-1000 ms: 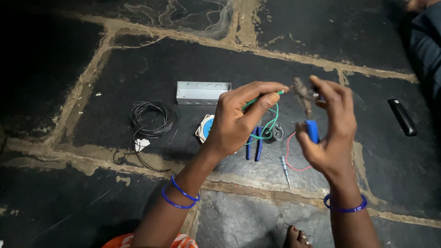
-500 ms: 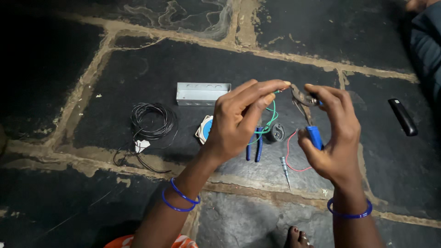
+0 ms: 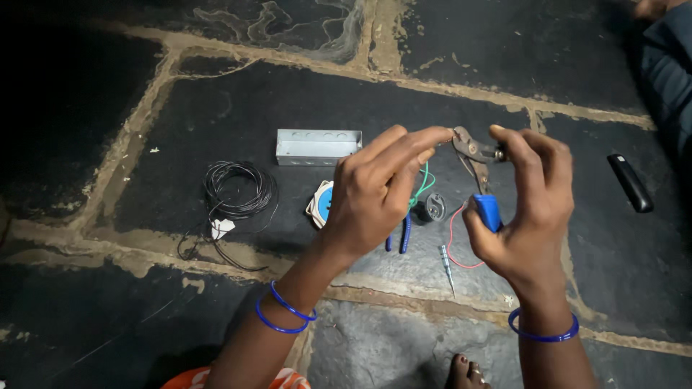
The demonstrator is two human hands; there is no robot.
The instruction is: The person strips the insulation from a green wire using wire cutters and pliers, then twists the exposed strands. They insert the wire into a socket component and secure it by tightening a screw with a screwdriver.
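My right hand point(image 3: 522, 205) grips blue-handled pliers point(image 3: 477, 173), jaws pointing left at chest height over the stone floor. My left hand point(image 3: 375, 191) pinches the end of a green wire point(image 3: 425, 184) with thumb and forefinger right at the plier jaws. The green wire runs down behind my left hand toward the floor. Below the hands lie a second blue-handled tool point(image 3: 404, 234), a small dark round part point(image 3: 435, 207), a red wire point(image 3: 454, 241) and a small screwdriver point(image 3: 447, 263).
A grey metal box point(image 3: 317, 146) lies behind my hands. A coil of black wire point(image 3: 238, 191) lies left, with a white-and-blue fitting point(image 3: 319, 205) beside it. A black oblong object point(image 3: 629, 182) rests at right. A person's dark sleeve point(image 3: 667, 65) is top right. My toes point(image 3: 465, 374) show below.
The hands have drawn closer together; my left fingertips with the wire end now meet the plier jaws. My right hand has tilted the pliers slightly toward the left.
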